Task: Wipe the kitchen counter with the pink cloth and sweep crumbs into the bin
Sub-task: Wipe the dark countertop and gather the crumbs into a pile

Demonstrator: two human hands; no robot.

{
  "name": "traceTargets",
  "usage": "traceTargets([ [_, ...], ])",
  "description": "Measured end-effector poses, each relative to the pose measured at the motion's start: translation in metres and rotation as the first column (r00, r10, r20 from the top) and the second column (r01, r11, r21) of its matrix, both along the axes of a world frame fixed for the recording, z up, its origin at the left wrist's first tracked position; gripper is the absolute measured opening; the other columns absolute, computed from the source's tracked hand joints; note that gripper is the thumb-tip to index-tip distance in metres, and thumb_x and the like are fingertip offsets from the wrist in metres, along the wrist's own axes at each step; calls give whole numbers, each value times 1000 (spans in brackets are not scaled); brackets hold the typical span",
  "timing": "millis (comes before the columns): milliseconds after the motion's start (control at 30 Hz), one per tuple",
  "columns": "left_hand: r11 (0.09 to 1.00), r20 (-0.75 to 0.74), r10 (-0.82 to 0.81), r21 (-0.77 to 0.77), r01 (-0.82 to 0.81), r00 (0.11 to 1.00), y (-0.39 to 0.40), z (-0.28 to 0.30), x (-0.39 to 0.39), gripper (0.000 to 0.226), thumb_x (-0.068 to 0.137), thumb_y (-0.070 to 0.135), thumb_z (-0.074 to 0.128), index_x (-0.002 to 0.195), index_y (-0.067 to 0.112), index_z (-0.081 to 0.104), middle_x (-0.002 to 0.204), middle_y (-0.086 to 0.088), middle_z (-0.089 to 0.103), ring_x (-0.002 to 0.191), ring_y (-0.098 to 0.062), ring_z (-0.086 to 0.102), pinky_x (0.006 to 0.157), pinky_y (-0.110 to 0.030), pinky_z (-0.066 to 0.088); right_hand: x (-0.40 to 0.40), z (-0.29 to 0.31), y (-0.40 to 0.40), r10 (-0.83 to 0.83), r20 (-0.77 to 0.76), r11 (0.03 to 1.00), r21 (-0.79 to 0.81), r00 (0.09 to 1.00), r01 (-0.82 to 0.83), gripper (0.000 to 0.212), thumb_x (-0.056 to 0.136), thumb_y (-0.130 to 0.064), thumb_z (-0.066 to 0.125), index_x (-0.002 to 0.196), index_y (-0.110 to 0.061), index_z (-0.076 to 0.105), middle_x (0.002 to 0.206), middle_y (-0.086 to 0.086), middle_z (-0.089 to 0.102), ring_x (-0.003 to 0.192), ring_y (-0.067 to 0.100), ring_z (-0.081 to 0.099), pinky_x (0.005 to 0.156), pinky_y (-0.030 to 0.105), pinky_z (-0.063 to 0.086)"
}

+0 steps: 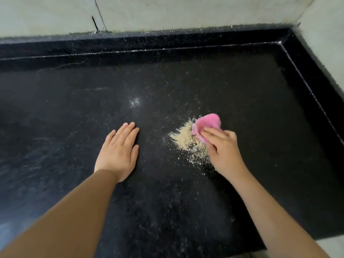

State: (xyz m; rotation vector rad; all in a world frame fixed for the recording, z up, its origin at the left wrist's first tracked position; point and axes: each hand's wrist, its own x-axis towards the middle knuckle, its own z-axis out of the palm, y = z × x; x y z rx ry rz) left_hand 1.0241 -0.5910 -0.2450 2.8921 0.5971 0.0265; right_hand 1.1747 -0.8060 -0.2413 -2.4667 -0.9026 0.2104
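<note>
Both forearms reach in from the near edge of the desk (260, 94). I keep my left hand (119, 151) flat, fingers straight and close together, palm down on the black stone, probably as a brace while I lean in. My right hand (222, 148) has its fingers curled over the bunched cloth (208, 123), pinching it against the surface at the right side of the crumbs (186, 140), so a push would gather them leftward. Fine specks lie scattered beyond the pile and along the back ledge (149, 51). No bin shows in view, so I cannot tell where the sweep must end.
</note>
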Motion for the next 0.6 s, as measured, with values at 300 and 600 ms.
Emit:
traceTargets([
  [300, 1000, -7, 23, -4, -23, 1000, -1, -1, -1, 71, 83, 43, 8, 138, 7, 35, 148, -6, 29, 138, -20, 20, 110, -28, 2, -52, 50, -40, 35, -83, 959, 282, 996, -11, 37, 85, -26, 40, 117, -17, 57, 113, -21, 55, 99, 13, 48, 90, 4, 32],
  [600, 1000, -12, 14, 2, -14, 1000, 0, -4, -2, 65, 86, 39, 15, 135, 5, 40, 145, -9, 35, 135, -23, 27, 107, -26, 1, 68, 11, 70, 121, 83, 987, 99, 989, -128, 35, 87, 5, 43, 111, -10, 65, 116, 5, 64, 100, 34, 45, 81, 20, 27],
])
